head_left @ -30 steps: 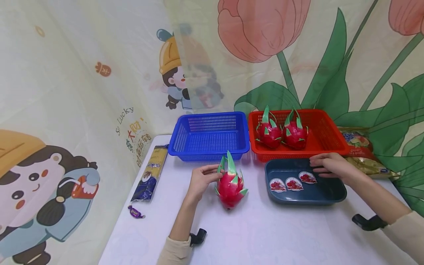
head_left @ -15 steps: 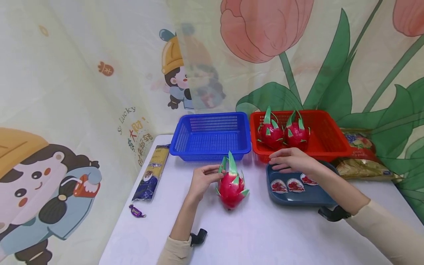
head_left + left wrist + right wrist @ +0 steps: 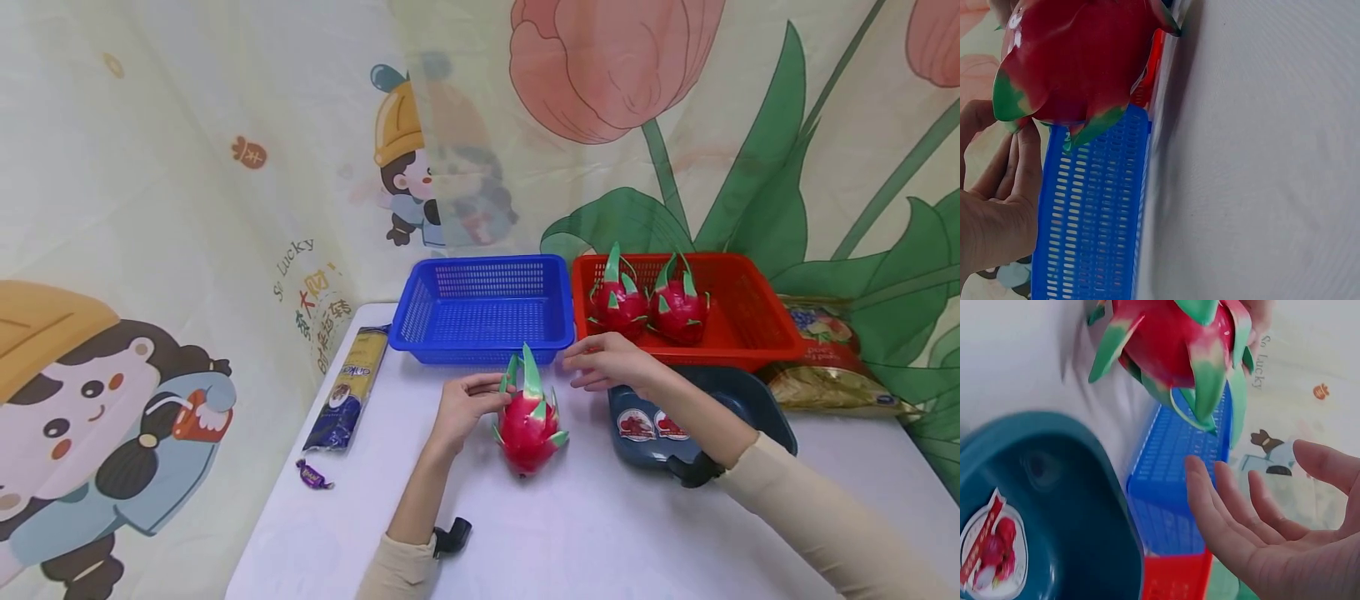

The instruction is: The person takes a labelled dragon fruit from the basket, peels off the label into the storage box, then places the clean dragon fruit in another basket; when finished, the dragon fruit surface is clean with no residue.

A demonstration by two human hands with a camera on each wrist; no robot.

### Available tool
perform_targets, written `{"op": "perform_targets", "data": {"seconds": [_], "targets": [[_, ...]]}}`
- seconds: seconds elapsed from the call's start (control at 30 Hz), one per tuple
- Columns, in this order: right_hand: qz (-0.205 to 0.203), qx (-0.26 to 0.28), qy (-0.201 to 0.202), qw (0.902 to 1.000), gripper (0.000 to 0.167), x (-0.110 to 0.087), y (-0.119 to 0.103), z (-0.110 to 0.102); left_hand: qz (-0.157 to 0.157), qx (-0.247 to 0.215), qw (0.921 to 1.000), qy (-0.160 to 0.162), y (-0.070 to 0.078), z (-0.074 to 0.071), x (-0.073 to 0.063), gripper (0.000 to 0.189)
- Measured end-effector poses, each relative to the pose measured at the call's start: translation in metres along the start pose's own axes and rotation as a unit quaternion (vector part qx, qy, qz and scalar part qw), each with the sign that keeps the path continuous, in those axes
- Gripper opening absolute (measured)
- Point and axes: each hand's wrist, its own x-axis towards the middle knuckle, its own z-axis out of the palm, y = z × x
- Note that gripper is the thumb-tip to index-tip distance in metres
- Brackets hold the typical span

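Note:
A pink-red dragon fruit (image 3: 527, 432) with green leaf tips stands on the white table. My left hand (image 3: 467, 410) pinches one of its side leaves between thumb and fingers, as the left wrist view shows. On the fruit's other side my right hand (image 3: 618, 362) hovers with spread fingers and nothing in them. In the right wrist view, its fingers (image 3: 1266, 519) reach toward the fruit's leaves, a gap between. Below the right forearm sits a dark blue tray (image 3: 731, 387) with round dragon fruit stickers (image 3: 636, 425), partly hidden by the arm.
A blue basket (image 3: 480, 343) stands at the back, beside a red basket (image 3: 750, 312) holding two dragon fruits (image 3: 678, 310). A pasta packet (image 3: 348, 387) and a purple wrapped candy (image 3: 313, 475) lie at left. Behind the tray, a red-gold bag (image 3: 832, 375) lies at right.
My right hand has moved left from over the dark blue tray toward the dragon fruit. The left hand stays at the fruit's leaf. The view has shifted slightly.

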Motion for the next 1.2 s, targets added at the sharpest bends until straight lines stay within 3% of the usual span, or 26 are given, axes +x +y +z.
{"op": "perform_targets", "data": {"seconds": [0.47, 0.77, 0.97, 1.2], "targets": [[0.034, 0.025, -0.026, 0.9988, 0.048, 0.021, 0.002, 0.035, 0.003, -0.001, 0.9999, -0.017, 0.000, 0.002, 0.001, 0.037], [0.037, -0.015, 0.024, 0.9989, 0.051, 0.027, 0.005, 0.057, 0.010, 0.002, 0.9996, -0.026, 0.002, 0.003, -0.001, 0.038], [0.036, 0.005, 0.066, 0.9971, 0.041, 0.026, 0.006, 0.061, 0.009, 0.000, 0.9994, -0.032, 0.005, 0.006, -0.001, 0.040], [0.032, 0.016, 0.065, 0.9972, 0.039, 0.020, 0.014, 0.056, 0.019, -0.006, 0.9991, -0.036, 0.005, 0.004, -0.001, 0.037]]}}
